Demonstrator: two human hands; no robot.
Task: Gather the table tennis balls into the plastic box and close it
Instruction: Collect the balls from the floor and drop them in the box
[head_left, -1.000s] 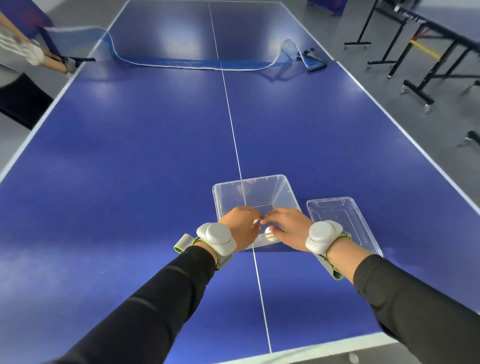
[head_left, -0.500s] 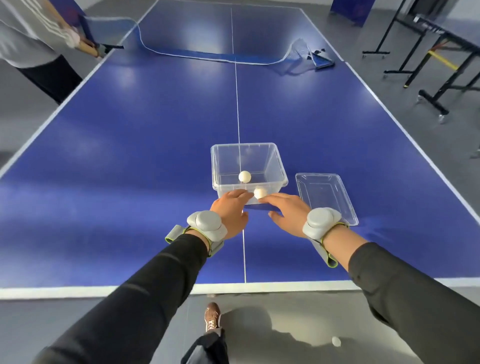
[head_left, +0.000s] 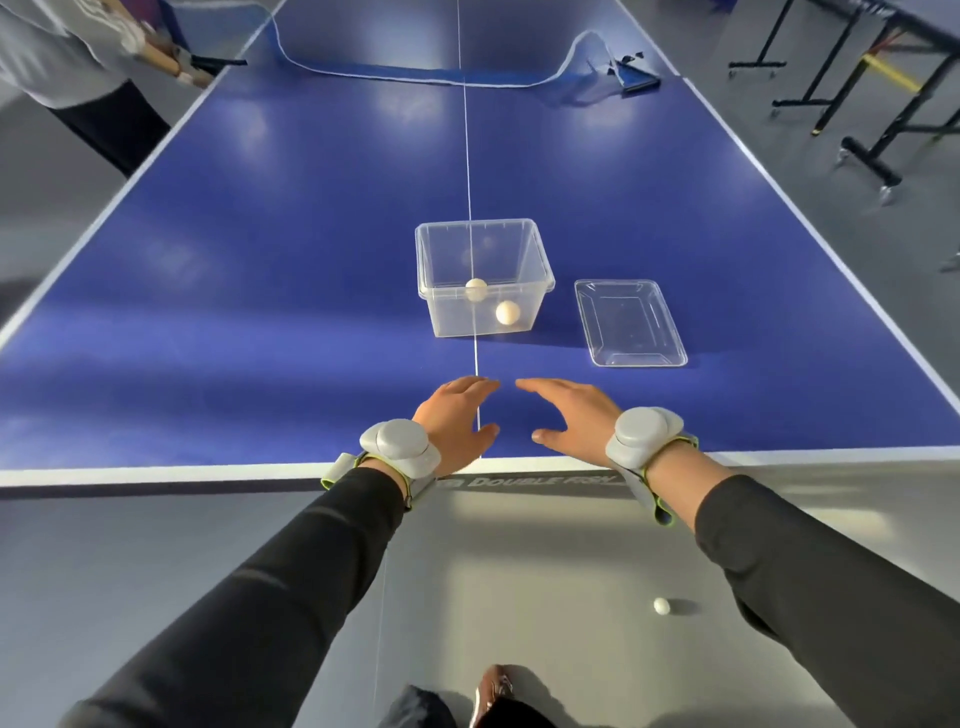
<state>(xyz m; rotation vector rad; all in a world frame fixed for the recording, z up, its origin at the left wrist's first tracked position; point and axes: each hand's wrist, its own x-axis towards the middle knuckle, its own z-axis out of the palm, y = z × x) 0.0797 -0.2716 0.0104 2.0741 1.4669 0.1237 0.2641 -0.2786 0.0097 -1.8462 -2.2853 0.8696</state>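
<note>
1. Fingers (head_left: 480, 387) of both hands spread and relaxed, curled a little inward, gripping nothing; palms turned toward each other with a gap between.
2. Left hand (head_left: 457, 421) and right hand (head_left: 569, 415) hanging over the near edge of the table (head_left: 260, 291), drawn back from the plastic box (head_left: 480, 244), where half a second ago the fingertips were at its near wall, touching the nearer ball.
3. Grey wrist units strapped on both forearms, black sleeves behind them.
4. Plastic box now standing free on the centre line, well apart from both hands, open-topped and upright.
5. Two table tennis balls inside: one (head_left: 476, 289) toward the middle, one (head_left: 507, 313) near the front right corner, both released and lying on the bottom.
6. Lid (head_left: 631, 325) lying flat just to the right of the box, not touching it, not yet fitted.
7. Another ball (head_left: 661, 606) down on the grey floor, below the table edge, on the right-hand side.
8. Judged meaning: drop-off finished, gathering likely incomplete while that floor ball lies outside; probably a stoop for it next, then the lid pressed on. Rolling away on the smooth floor a risk.
9. Further off: slack net (head_left: 415, 75) lying across the table, another person (head_left: 67, 62) at the far left corner.
</note>
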